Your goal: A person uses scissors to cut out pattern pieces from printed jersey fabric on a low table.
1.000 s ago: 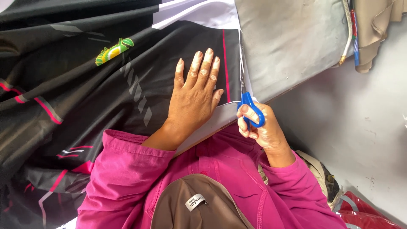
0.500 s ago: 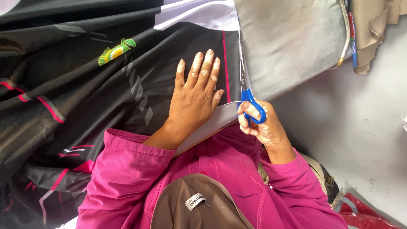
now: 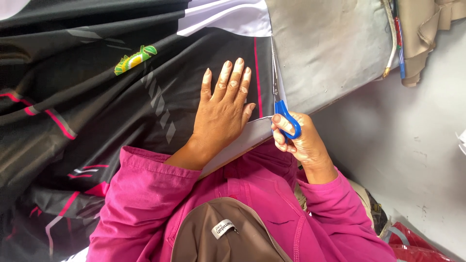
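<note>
My cap and pink sleeves hide the table's near edge at 6 o'clock, and the scissor blades' tips are hard to make out against the fabric's edge. My left hand [image 3: 222,109] lies flat, fingers spread and together pointing to 12 o'clock, pressing the black fabric [image 3: 121,106] on the table [image 3: 335,48]; it grips nothing. My right hand [image 3: 296,140], at 3 o'clock of the left, is closed through the blue handles of the scissors [image 3: 281,104], blades running toward 12 along the fabric's red-striped edge. Since the earlier frames the scissors have advanced slightly up that edge; the left hand is unchanged. A green-yellow badge [image 3: 133,59] sits at 10 o'clock.
</note>
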